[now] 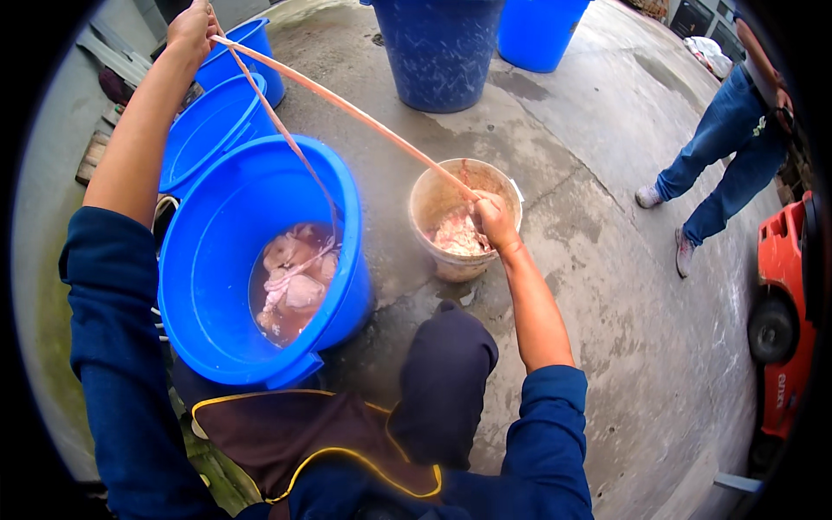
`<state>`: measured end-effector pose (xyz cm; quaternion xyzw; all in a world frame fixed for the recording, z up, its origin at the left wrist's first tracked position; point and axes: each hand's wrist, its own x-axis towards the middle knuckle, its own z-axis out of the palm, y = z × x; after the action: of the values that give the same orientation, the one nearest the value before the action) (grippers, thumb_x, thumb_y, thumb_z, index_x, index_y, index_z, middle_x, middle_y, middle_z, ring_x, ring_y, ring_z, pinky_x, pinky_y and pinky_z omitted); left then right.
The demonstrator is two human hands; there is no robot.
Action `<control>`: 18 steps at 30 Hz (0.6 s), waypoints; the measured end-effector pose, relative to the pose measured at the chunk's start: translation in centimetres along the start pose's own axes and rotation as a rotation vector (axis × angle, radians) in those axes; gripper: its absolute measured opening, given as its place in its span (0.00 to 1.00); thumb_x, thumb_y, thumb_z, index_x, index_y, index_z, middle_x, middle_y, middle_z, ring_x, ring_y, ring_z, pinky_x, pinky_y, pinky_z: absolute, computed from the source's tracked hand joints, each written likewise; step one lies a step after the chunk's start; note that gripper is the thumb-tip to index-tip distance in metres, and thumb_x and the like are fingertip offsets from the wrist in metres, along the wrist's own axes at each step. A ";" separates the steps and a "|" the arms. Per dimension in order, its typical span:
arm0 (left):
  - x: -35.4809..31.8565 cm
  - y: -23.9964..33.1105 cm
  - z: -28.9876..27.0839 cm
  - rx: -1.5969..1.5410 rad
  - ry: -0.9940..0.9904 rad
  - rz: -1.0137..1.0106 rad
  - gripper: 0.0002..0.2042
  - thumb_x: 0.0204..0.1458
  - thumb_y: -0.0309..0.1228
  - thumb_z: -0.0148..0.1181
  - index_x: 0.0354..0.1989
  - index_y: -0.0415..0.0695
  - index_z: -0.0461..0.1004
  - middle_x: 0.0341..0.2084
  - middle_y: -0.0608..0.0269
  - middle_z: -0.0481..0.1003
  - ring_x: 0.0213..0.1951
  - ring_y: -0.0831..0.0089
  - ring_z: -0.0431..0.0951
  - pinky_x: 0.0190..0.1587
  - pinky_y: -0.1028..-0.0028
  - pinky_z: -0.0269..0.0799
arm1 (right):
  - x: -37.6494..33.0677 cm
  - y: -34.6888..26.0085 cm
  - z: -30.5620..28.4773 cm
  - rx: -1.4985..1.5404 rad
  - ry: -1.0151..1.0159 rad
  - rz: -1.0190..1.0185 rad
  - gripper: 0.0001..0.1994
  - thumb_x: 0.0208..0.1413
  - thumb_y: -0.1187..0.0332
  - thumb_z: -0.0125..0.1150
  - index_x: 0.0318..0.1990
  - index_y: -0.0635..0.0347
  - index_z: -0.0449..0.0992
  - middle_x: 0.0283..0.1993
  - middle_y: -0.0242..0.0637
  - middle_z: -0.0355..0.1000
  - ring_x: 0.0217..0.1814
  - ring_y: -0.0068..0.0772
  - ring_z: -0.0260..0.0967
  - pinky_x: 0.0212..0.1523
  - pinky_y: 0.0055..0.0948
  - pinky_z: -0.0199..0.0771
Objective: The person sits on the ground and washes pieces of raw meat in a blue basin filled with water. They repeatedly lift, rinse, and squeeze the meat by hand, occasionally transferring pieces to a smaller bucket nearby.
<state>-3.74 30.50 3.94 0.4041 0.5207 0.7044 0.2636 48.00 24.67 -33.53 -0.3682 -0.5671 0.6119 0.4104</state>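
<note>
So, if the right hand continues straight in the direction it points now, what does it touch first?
The right hand points down into the beige bucket, so it would likely meet the pale mass inside first; depth is unclear.

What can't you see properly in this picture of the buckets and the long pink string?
Head view only:
- Bottom of the big blue tub: hidden under murky reddish water.
- Where the pink strand ends inside the beige bucket: covered by the right hand.
- Left hand grip: near the rim, fingers too small.
- Bystander in jeans: upper body cut off by the edge.
</note>
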 end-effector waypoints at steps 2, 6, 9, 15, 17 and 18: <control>-0.2 -0.4 0.1 0.033 0.035 -0.017 0.19 0.67 0.45 0.48 0.21 0.54 0.62 0.13 0.80 0.51 0.15 0.83 0.46 0.20 0.77 0.45 | 0.4 1.0 -0.9 0.046 0.027 0.032 0.12 0.55 0.66 0.46 0.26 0.62 0.73 0.21 0.27 0.66 0.21 0.21 0.60 0.23 0.26 0.60; -2.3 0.1 1.0 0.037 0.083 0.011 0.18 0.67 0.44 0.48 0.23 0.54 0.62 0.14 0.80 0.51 0.15 0.83 0.47 0.20 0.77 0.44 | 1.5 2.9 -2.7 0.047 0.186 0.021 0.12 0.56 0.64 0.47 0.25 0.57 0.72 0.19 0.28 0.64 0.16 0.20 0.56 0.16 0.23 0.52; -3.8 3.0 1.7 0.030 0.184 0.046 0.17 0.67 0.43 0.48 0.23 0.55 0.62 0.15 0.80 0.53 0.15 0.84 0.47 0.19 0.77 0.43 | 1.7 3.6 -4.1 0.165 0.293 0.228 0.11 0.56 0.65 0.46 0.22 0.53 0.69 0.18 0.27 0.61 0.15 0.20 0.53 0.14 0.25 0.49; -5.5 6.7 2.4 -0.034 0.029 0.117 0.15 0.67 0.40 0.51 0.26 0.52 0.65 0.16 0.78 0.58 0.16 0.85 0.55 0.16 0.80 0.47 | 4.6 -1.0 -2.3 0.220 0.353 -0.013 0.07 0.56 0.68 0.47 0.27 0.50 0.68 0.18 0.22 0.53 0.14 0.15 0.43 0.14 0.20 0.42; -5.5 7.5 2.0 -0.005 0.067 0.142 0.14 0.67 0.40 0.52 0.27 0.50 0.67 0.17 0.77 0.61 0.16 0.85 0.57 0.16 0.80 0.48 | 6.0 -3.4 -2.8 0.302 0.280 -0.144 0.06 0.56 0.69 0.46 0.28 0.52 0.68 0.19 0.22 0.54 0.16 0.16 0.45 0.16 0.21 0.46; -5.6 7.9 1.4 0.010 0.046 0.157 0.13 0.67 0.39 0.53 0.28 0.50 0.68 0.18 0.77 0.62 0.16 0.85 0.58 0.16 0.80 0.48 | 6.6 -3.8 -3.2 0.358 0.198 -0.252 0.05 0.56 0.70 0.46 0.28 0.53 0.68 0.20 0.23 0.54 0.17 0.16 0.47 0.17 0.21 0.47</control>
<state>0.77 24.27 9.97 0.4289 0.4967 0.7293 0.1934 48.67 32.02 -29.92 -0.2743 -0.4482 0.6076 0.5956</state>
